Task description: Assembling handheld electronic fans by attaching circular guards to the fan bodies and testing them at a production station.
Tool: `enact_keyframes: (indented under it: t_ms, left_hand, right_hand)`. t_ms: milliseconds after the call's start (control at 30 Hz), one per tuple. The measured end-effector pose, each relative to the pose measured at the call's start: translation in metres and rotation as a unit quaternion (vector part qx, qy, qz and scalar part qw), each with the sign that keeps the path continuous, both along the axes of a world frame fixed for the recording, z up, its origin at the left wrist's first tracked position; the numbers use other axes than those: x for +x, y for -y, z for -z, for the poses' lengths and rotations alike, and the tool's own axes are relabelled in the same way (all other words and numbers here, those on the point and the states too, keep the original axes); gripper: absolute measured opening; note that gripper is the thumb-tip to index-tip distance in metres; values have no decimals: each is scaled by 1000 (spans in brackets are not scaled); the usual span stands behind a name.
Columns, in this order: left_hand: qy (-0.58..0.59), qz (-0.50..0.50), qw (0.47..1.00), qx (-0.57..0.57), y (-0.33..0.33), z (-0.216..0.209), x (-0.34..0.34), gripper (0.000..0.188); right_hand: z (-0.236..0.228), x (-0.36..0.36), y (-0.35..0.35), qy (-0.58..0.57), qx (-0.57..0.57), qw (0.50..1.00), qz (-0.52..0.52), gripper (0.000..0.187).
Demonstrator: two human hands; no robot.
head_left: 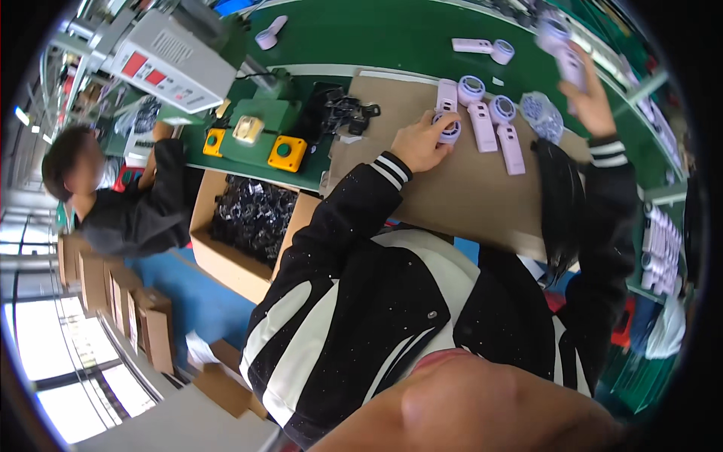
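Observation:
My left hand (423, 145) is closed around the round head of a light purple handheld fan (446, 95), which lies on the brown cardboard sheet (452, 197) with its handle pointing away from me. Raised at the upper right, my right hand (593, 99) grips another purple handheld fan (571, 66) by its handle, head up; it looks slightly blurred. Between my hands, two more purple fans (482, 126) (512, 149) lie side by side on the cardboard, heads away from me. A clear plastic bag (541, 117) sits close to my right wrist.
Black straps (561, 203) hang over the cardboard's right edge. Loose black parts (348, 113) lie left of it, near a press machine (175, 62) with yellow button boxes (287, 154). A carton (208, 260) holds black parts. Fans (472, 46) rest on the green belt (392, 34). A co-worker (128, 211) sits left.

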State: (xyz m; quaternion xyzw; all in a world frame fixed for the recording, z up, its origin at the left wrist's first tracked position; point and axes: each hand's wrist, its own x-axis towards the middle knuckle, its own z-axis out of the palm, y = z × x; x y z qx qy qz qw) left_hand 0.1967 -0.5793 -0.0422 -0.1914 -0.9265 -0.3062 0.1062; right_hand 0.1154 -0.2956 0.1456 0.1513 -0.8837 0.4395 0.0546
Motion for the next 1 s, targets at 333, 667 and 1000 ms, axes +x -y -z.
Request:
enact_keyframes:
  t_ms: [333,667,1000]
  left_hand:
    - [-74,171,982,-13,-16,27,14,56]
    - [141,354,924,33,82,-111,4,54]
    - [153,251,952,-89,-39,-118,-218,61]
  right_hand:
    - [152,18,158,87,94,992,5,66]
    - [167,50,168,77,261,962,36,56]
    - [165,57,141,57,369,928,19,57]
